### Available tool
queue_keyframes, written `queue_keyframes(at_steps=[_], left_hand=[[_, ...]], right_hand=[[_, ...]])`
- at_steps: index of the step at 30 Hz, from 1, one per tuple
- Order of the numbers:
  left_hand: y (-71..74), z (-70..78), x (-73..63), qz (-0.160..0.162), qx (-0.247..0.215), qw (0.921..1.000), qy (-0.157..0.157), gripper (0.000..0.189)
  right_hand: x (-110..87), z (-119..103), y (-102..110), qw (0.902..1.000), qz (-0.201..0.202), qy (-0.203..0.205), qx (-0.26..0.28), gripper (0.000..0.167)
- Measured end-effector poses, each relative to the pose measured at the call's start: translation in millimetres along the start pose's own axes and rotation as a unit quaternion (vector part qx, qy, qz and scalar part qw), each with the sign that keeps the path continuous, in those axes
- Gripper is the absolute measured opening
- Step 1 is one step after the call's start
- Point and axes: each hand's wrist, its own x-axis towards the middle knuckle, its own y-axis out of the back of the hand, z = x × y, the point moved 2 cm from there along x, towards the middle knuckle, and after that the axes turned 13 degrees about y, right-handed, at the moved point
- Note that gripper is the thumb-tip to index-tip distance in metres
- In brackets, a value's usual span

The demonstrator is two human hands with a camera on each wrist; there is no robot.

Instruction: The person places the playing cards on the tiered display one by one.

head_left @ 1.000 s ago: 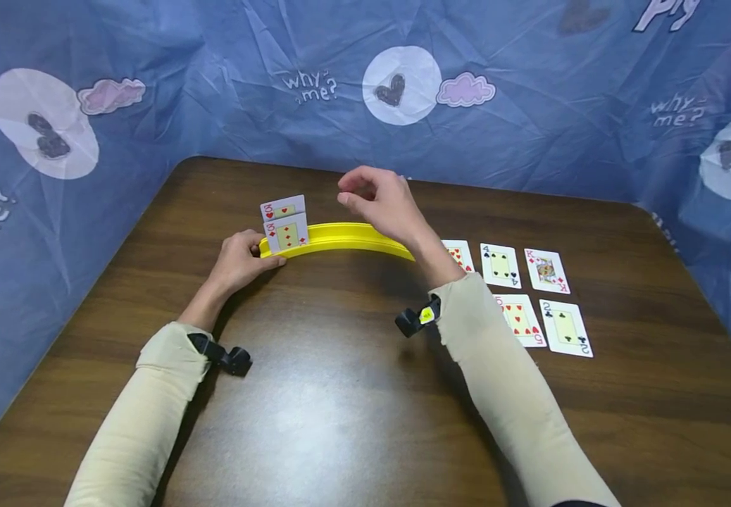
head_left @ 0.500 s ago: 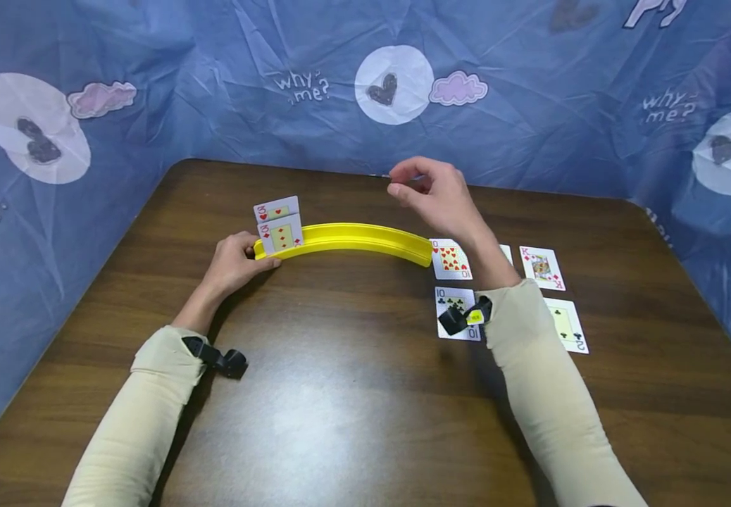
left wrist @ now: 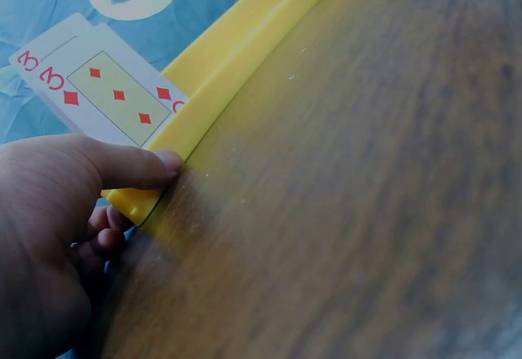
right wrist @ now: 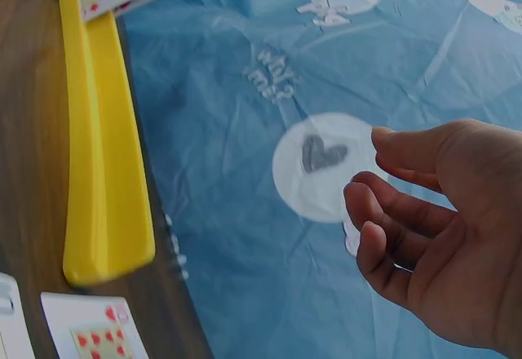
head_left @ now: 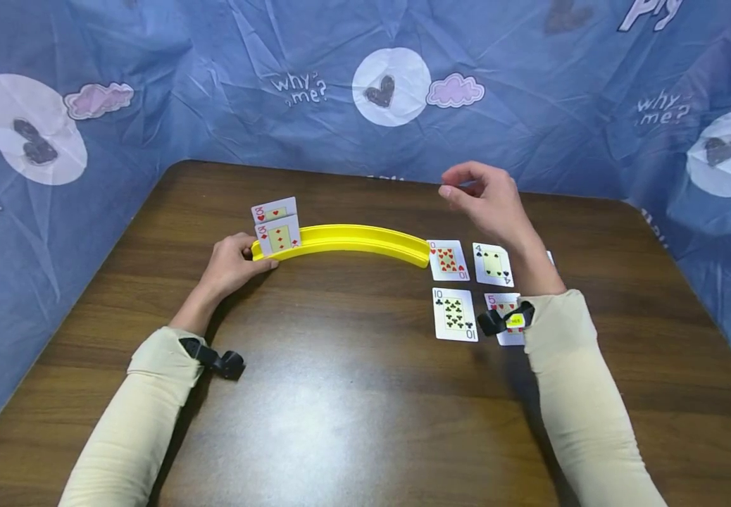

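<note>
My left hand [head_left: 229, 266] grips the left end of a curved yellow card holder [head_left: 359, 238], thumb along its front face in the left wrist view. Two playing cards stand in the slot beside that hand: the three of diamonds [left wrist: 119, 90] in front, the three of hearts [head_left: 275, 210] showing above and behind it. My right hand [head_left: 489, 204] hovers over the far right side of the table, its fingers loosely bent and holding nothing. Below it lie the ten of hearts [head_left: 448, 260] and the four of spades [head_left: 493, 265], face up.
Nearer to me are the ten of clubs [head_left: 454, 315] and the five of hearts [head_left: 501, 303], the latter partly behind the right wrist camera [head_left: 495, 322]. My right forearm hides other cards. A blue printed cloth [head_left: 213, 91] hangs around the wooden table [head_left: 340, 422].
My right hand has moved rightward, from above the card holder to above the laid-out cards, uncovering the tens and the four of spades. My left hand keeps its grip on the holder.
</note>
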Motion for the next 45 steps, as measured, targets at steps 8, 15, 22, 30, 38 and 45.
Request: queue_keyframes(at_steps=[8, 15, 22, 30, 38, 45], left_hand=[[-2.1, -0.7, 0.9, -0.002, 0.005, 1.0000, -0.004, 0.036], [-2.5, -1.3, 0.7, -0.004, 0.004, 1.0000, -0.004, 0.037], [-0.8, -2.8, -0.7, 0.000, 0.003, 1.0000, -0.003, 0.036], [-0.4, -2.1, -3.0, 0.002, 0.004, 1.0000, 0.000, 0.035], [-0.3, -0.3, -2.0, 0.004, -0.001, 1.0000, -0.005, 0.034], [0.3, 1.4, -1.8, 0.002, -0.003, 1.0000, -0.007, 0.036]], right_hand=[[-15.5, 21.5, 25.9, 0.9993, 0.011, -0.025, -0.024, 0.031], [-29.4, 42.7, 46.7, 0.9982, 0.026, -0.043, -0.033, 0.028], [-42.3, 61.2, 60.9, 0.9965, 0.026, -0.067, -0.043, 0.026], [-49.7, 80.3, 70.2, 0.9948, 0.028, -0.088, -0.044, 0.024], [-58.5, 96.7, 79.8, 0.9914, 0.012, -0.111, -0.069, 0.032], [-67.5, 110.5, 86.8, 0.9868, -0.009, -0.131, -0.094, 0.040]])
